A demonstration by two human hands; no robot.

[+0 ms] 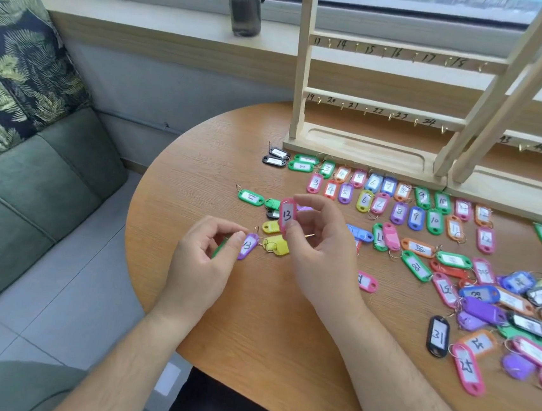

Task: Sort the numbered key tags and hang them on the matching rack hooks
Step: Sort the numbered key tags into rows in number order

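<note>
Round wooden worktop [252, 319] beneath a window, two bare forearms reaching over it. The right grip [319, 243] pinches a pink tag [287, 215] between thumb and fingertips, holding it upright above the surface with its label "13" facing the camera. The left grip [205, 255], just beside it, pinches one end of a purple tag [248, 246] that also reads "13", with a thin green tag [219, 248] seen edge-on between the same curled fingers; whether the purple one is lifted or touching the wood I cannot tell.

Two yellow tags [276, 244] lie between the two grips. Farther back, two rows of coloured tags [415, 217] run in number order from low numbers at the left to about 12 at the right, just in front of the base of the wooden rack [303, 76]. Its rails carry small brass hooks with handwritten numbers — 14 to 18 above, 19 to 24 below. At the right lies an unsorted heap of tags [501, 313], with a black "31" tag [438, 335] and a pink "25" tag [467, 368] at its near edge.

A dark bottle [246, 4] stands on the sill — a green sofa [32, 199] sits at the left.
</note>
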